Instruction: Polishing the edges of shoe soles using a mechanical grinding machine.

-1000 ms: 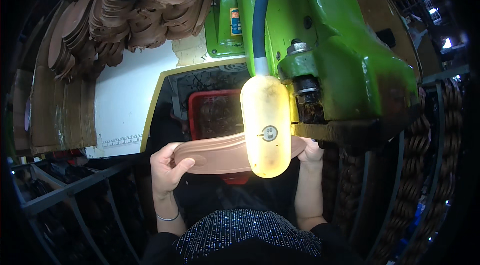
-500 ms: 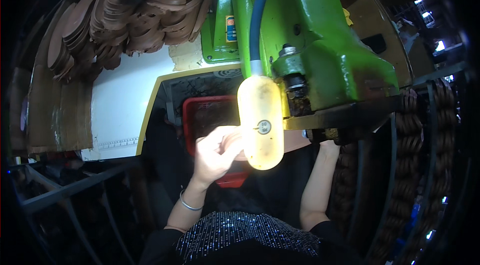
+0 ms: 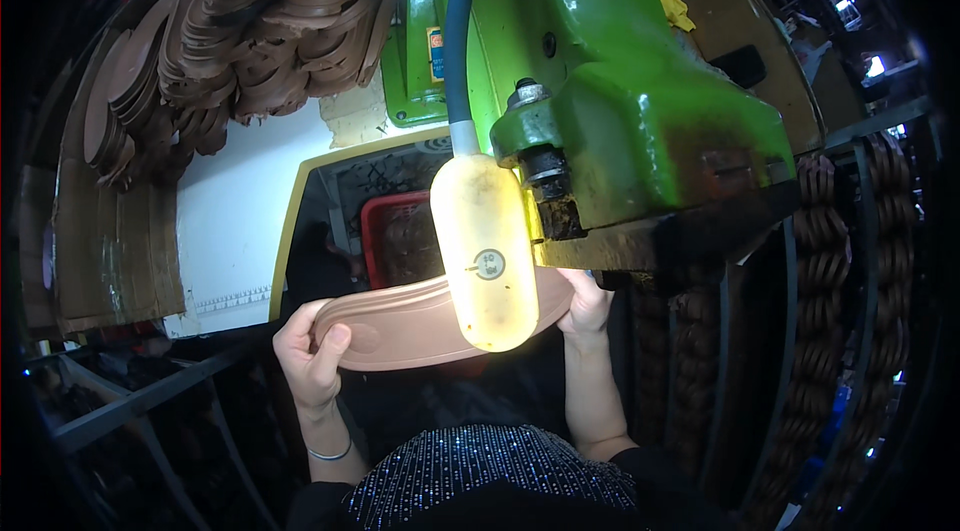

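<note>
A brown shoe sole is stretched between my two hands in front of the green machine. My left hand grips its left end, thumb on the face and fingers behind. At the other end, my right hand closes round the sole's edge, just below the machine's head. A glowing yellow lamp on a blue hose hangs in front and hides part of the sole's middle and right.
Several stacked brown soles lie in a cardboard box at the far left, beside a white tabletop. A red basket sits below the table's cut-out. Racks of soles stand at the right.
My left hand has moved left and down with the sole's end, so more of the sole shows. The right hand has come left, out from under the machine head. The view has shifted slightly.
</note>
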Motion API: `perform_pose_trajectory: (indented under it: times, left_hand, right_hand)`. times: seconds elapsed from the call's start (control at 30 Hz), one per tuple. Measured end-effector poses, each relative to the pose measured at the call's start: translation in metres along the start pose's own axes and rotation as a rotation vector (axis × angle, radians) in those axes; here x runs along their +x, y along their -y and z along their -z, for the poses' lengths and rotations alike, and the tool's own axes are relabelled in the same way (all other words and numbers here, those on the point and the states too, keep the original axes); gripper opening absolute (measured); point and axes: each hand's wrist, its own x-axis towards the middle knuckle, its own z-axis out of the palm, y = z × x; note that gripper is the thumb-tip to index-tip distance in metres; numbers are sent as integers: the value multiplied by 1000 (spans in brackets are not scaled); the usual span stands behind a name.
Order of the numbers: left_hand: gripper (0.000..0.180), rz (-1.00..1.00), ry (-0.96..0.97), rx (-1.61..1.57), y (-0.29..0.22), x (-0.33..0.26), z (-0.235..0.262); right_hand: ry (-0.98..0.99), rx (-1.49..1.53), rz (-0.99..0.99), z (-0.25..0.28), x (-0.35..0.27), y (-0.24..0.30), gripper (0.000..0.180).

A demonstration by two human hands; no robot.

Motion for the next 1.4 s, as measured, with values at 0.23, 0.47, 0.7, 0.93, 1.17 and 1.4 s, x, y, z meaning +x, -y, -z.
perform_pose_trajectory:
  times: [0.23, 0.47, 0.7, 0.93, 1.17, 1.4]
  left_hand:
    - [24, 185, 122, 20, 13, -34, 43]
    - [38, 227, 574, -141, 4, -3, -57]
    - [19, -154, 303, -28, 27, 28, -140]
    - [24, 6, 228, -248, 35, 4, -148]
    - [24, -40, 215, -338, 27, 6, -140]
    - [46, -21, 288, -213, 32, 13, -107]
  right_hand:
    - [128, -218, -19, -34, -2, 3, 31]
    - [257, -268, -90, -47, 12, 15, 42]
    - [92, -450, -17, -11, -37, 6, 58]
    - [203, -476, -592, 52, -136, 38, 36]
    - [-170, -477, -270, 68, -92, 103, 29]
    - [-151, -503, -70, 39, -11, 118, 25]
